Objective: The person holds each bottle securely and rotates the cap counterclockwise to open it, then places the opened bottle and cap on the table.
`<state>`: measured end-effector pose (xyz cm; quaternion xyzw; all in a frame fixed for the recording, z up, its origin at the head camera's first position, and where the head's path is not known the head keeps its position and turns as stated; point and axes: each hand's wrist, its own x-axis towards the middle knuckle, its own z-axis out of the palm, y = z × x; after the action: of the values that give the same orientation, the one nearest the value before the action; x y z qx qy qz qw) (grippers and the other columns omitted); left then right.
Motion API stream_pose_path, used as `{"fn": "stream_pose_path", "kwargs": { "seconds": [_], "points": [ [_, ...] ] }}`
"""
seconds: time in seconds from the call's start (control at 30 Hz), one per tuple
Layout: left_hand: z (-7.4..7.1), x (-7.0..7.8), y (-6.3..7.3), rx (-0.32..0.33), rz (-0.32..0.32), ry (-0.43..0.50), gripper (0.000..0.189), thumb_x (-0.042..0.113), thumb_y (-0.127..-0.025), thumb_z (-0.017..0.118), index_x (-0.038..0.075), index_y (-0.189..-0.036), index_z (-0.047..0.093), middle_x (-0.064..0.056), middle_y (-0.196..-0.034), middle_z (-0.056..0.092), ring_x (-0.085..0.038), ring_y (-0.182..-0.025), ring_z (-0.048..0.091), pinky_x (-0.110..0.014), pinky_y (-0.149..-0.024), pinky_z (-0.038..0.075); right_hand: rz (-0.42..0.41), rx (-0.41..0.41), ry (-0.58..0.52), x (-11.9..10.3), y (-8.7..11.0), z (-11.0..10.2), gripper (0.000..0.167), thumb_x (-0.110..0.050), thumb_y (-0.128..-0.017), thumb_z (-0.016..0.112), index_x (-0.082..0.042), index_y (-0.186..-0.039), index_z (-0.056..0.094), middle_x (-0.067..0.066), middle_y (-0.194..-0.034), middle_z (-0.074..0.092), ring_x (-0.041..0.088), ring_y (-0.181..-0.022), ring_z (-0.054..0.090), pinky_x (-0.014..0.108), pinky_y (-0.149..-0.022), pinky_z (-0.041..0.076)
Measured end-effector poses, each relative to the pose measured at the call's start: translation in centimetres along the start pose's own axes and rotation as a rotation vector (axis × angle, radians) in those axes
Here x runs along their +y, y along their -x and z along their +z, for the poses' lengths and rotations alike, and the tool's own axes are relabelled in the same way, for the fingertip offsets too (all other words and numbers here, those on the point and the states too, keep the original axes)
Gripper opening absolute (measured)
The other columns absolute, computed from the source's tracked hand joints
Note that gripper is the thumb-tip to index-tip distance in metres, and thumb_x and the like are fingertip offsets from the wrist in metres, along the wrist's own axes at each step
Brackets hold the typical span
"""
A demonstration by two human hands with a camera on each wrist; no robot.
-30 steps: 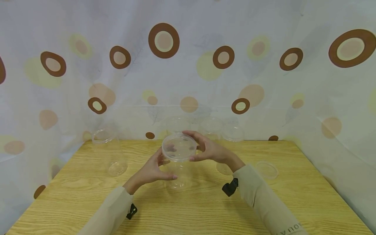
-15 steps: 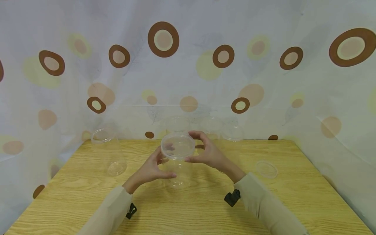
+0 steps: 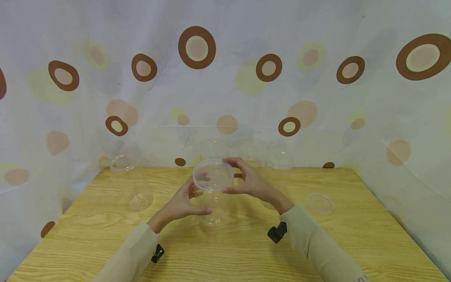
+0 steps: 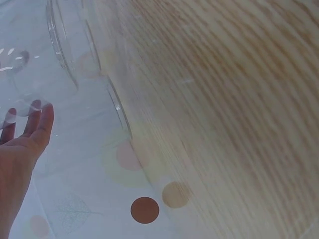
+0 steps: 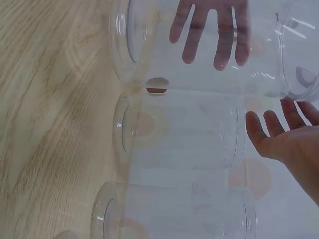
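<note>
A clear plastic jar (image 3: pixel 215 209) stands upright near the middle of the table, capped by a clear round lid (image 3: pixel 213 175). My left hand (image 3: pixel 180 203) grips the jar's side, thumb in front and fingers behind. Around the lid's right edge curls my right hand (image 3: pixel 253 183), thumb near and fingers at the far side. In the right wrist view, the jar (image 5: pixel 209 79) lies across the top, the left fingers show through its wall, and the right hand (image 5: pixel 294 139) is at the lid end. The left wrist view catches the left hand (image 4: pixel 22 149) against the clear wall.
Another clear jar (image 3: pixel 131 180) stands to the left. Behind the right hand are several more clear jars (image 3: pixel 280 159), close together near the patterned curtain (image 3: pixel 225 90). A loose clear lid (image 3: pixel 320 203) lies on the wooden table (image 3: pixel 225 258) at the right.
My right hand has shifted a little right along the lid's edge, then slightly back left. The left hand keeps its grip, and the jar stays nearly in place.
</note>
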<state>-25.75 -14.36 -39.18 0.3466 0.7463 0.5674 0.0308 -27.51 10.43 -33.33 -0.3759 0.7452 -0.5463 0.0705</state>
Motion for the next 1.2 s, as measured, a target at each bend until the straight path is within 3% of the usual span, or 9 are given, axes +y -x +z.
{"fn": "stream_pose_path", "kwargs": {
  "seconds": [0.23, 0.4, 0.63, 0.9, 1.07, 1.2],
  "points": [
    [0.1, 0.2, 0.0, -0.015, 0.002, 0.016, 0.099, 0.009, -0.07, 0.079, 0.031, -0.144, 0.017, -0.003, -0.144, 0.031, -0.031, -0.129, 0.037, -0.062, -0.101, 0.029, -0.043, -0.165, -0.093, 0.4, -0.5, -1.3, 0.078, -0.015, -0.08, 0.07, -0.013, -0.143, 0.025, 0.006, -0.143, 0.03, 0.025, -0.131, 0.031, 0.049, -0.102, 0.036],
    [0.1, 0.3, 0.0, -0.015, 0.001, 0.011, 0.099, 0.008, -0.07, 0.079, 0.03, -0.144, 0.018, -0.003, -0.144, 0.032, -0.03, -0.129, 0.038, -0.061, -0.101, 0.03, -0.041, -0.202, -0.134, 0.3, -0.6, -1.5, 0.081, -0.017, -0.081, 0.07, -0.01, -0.145, 0.021, 0.008, -0.145, 0.026, 0.026, -0.134, 0.026, 0.052, -0.106, 0.029],
    [0.1, 0.3, -0.1, 0.006, 0.011, 0.013, 0.1, 0.006, -0.069, 0.079, 0.03, -0.144, 0.017, -0.002, -0.144, 0.031, -0.031, -0.129, 0.037, -0.062, -0.101, 0.029, 0.015, -0.069, -0.038, -0.1, 0.0, -0.8, 0.087, -0.023, -0.075, 0.076, -0.014, -0.144, 0.023, 0.002, -0.143, 0.031, 0.025, -0.129, 0.033, 0.046, -0.1, 0.039],
    [0.2, 1.1, 0.0, 0.024, 0.0, 0.017, 0.1, 0.002, -0.068, 0.079, 0.023, -0.144, 0.019, -0.01, -0.142, 0.032, -0.035, -0.128, 0.037, -0.064, -0.1, 0.028, 0.062, 0.089, 0.022, -0.2, 0.5, 0.7, 0.082, -0.024, -0.071, 0.079, -0.017, -0.137, 0.032, 0.0, -0.135, 0.038, 0.02, -0.122, 0.038, 0.047, -0.101, 0.034],
    [0.4, 2.6, 0.1, 0.02, -0.007, 0.025, 0.098, 0.002, -0.068, 0.078, 0.018, -0.145, 0.019, -0.014, -0.141, 0.032, -0.038, -0.128, 0.037, -0.065, -0.1, 0.027, 0.051, 0.109, 0.043, -0.2, 0.5, 1.0, 0.078, -0.026, -0.071, 0.079, -0.018, -0.135, 0.035, 0.002, -0.134, 0.041, 0.02, -0.12, 0.04, 0.044, -0.1, 0.035],
    [0.3, 2.1, 0.0, 0.021, -0.005, 0.022, 0.1, 0.003, -0.068, 0.078, 0.022, -0.145, 0.018, -0.012, -0.141, 0.033, -0.035, -0.128, 0.037, -0.063, -0.1, 0.028, 0.058, 0.078, 0.046, -0.2, 0.4, 0.8, 0.077, -0.027, -0.072, 0.078, -0.02, -0.136, 0.035, 0.0, -0.135, 0.04, 0.022, -0.12, 0.04, 0.045, -0.101, 0.035]
  ]
}}
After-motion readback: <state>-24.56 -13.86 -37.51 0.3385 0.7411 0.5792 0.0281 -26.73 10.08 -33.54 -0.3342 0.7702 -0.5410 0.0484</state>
